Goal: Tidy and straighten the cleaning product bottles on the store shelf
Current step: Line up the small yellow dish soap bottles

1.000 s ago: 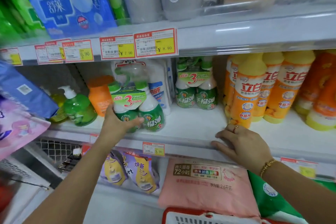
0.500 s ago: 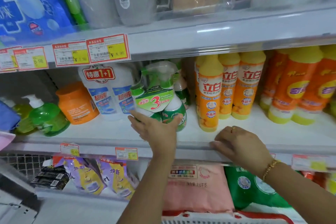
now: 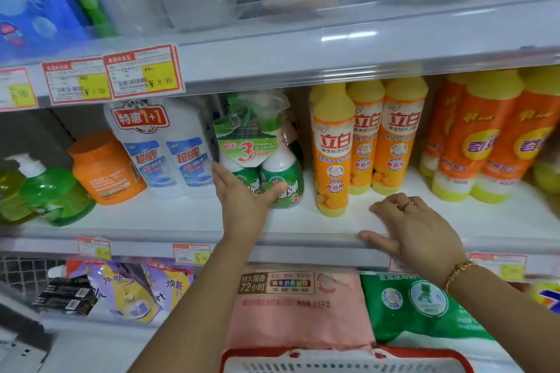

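A shrink-wrapped twin pack of green spray bottles (image 3: 257,142) stands upright on the white middle shelf (image 3: 169,218), between white twin bottles (image 3: 163,148) and tall yellow-orange bottles (image 3: 333,148). My left hand (image 3: 242,200) grips the pack low down, with the fingers up its left side and the thumb across the right bottle's front. My right hand (image 3: 415,230) rests on the shelf's front edge to the right, fingers loosely bent and holding nothing. A second green pack behind is mostly hidden.
An orange jar (image 3: 106,169) and a green pump bottle (image 3: 51,194) stand at the left, and orange bottles (image 3: 485,142) at the right. The upper shelf overhangs closely. Below lie a pink bag (image 3: 297,312) and a green bag (image 3: 415,306). A red basket (image 3: 345,360) sits at the bottom.
My left hand has carried the green twin pack rightward along the shelf, from beside the orange jar to next to the yellow-orange bottles. My right hand has stayed on the shelf edge.
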`<state>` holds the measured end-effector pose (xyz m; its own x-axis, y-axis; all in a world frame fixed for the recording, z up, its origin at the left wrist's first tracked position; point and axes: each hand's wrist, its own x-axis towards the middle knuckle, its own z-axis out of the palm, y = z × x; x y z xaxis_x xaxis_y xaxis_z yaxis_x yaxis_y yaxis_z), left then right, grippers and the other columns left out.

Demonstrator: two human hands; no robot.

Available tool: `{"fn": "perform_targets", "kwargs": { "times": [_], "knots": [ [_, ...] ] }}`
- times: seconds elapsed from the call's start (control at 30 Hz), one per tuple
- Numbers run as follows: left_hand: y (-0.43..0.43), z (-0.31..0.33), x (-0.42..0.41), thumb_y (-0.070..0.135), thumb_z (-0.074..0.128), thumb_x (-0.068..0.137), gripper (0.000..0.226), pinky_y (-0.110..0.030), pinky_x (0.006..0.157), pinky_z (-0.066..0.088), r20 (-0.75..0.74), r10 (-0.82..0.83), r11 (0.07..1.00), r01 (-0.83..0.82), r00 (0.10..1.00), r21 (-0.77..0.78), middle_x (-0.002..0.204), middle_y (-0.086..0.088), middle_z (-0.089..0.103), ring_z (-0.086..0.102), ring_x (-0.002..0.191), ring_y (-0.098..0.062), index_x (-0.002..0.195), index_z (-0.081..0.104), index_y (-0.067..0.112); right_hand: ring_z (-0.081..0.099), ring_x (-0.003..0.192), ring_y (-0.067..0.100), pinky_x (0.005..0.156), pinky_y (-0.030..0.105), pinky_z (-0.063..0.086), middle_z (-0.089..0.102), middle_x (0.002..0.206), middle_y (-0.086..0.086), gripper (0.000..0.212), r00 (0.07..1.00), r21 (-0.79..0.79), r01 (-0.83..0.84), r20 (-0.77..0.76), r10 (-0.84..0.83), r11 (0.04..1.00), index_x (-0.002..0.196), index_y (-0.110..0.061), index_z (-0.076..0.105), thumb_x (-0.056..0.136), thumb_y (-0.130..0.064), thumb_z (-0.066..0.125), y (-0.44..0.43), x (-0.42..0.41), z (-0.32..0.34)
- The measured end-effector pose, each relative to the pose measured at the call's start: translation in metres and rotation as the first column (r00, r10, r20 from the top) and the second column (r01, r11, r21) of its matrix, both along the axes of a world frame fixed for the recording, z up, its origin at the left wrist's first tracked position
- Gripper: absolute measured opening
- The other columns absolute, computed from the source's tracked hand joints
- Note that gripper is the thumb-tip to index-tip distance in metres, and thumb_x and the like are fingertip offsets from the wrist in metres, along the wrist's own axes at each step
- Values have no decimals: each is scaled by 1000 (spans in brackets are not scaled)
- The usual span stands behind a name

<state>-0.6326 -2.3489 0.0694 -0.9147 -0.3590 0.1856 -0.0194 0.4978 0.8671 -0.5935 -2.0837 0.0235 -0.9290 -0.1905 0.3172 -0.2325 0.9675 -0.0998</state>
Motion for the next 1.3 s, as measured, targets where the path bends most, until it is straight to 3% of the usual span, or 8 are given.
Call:
{"fn": "perform_targets", "kwargs": {
  "times": [0.2,0.33,0.5,0.6,0.97,1.1,1.23,1.3],
  "knots": [
    [57,13,49,26,75,81,87,-15,112,21,-331,-144,978,84,933,-189,152,-6,30,27,139,-10,149,23,9,55,92,24,74,35,50,62,105,0,92,1000,-34,4,6,-4,999,112,-22,64,76,-85,7,-2,0,1],
    [94,41,29,40,80,72,83,-30,99,46,-207,-223,974,225,953,-14,138,0,49,50,121,-10,141,38,16,49,106,20,85,31,44,56,117,-2,102,997,-23,8,83,-6,1000,123,-26,56,66,-89,-1,-2,5,8],
    [101,58,19,23,79,77,43,-13,67,44,-142,-230,964,246,963,104,107,5,63,56,86,-6,111,53,21,37,123,17,97,27,35,43,134,-2,65,946,-227,35,321,40,973,133,-27,47,81,-66,51,-1,13,28],
    [98,48,45,15,84,69,51,-31,84,54,-190,-299,938,325,935,124,104,8,65,63,93,-9,107,52,26,37,124,17,94,24,35,41,136,-2,53,981,-386,65,195,12,920,132,-24,46,85,-41,64,4,36,39],
    [94,88,162,8,86,67,55,-6,74,43,-310,-460,876,481,832,-8,100,27,63,59,92,9,102,54,37,44,103,-2,79,9,39,27,136,-22,80,992,-660,-37,64,105,751,133,-52,19,79,-31,74,-20,135,58],
    [84,111,194,22,90,57,55,-14,78,52,-321,-423,859,488,847,154,97,21,70,66,93,2,103,60,28,40,106,-21,78,-1,38,29,127,-32,90,990,-780,-108,-30,136,616,128,-57,15,70,-35,80,-34,155,68],
    [74,119,224,23,82,52,56,-21,71,57,-364,-369,788,496,855,366,95,1,75,71,88,-9,103,62,13,46,111,-8,87,15,45,44,127,-22,83,980,-784,-188,-112,164,591,129,-52,26,68,-39,81,-49,175,71],
    [67,119,237,25,75,57,55,-26,76,58,-382,-311,768,467,870,438,99,-2,75,71,93,-15,108,63,10,46,107,-10,83,8,42,46,121,-17,74,973,-774,-230,-187,135,590,121,-49,31,69,-34,81,-59,186,75]
  ]
}}
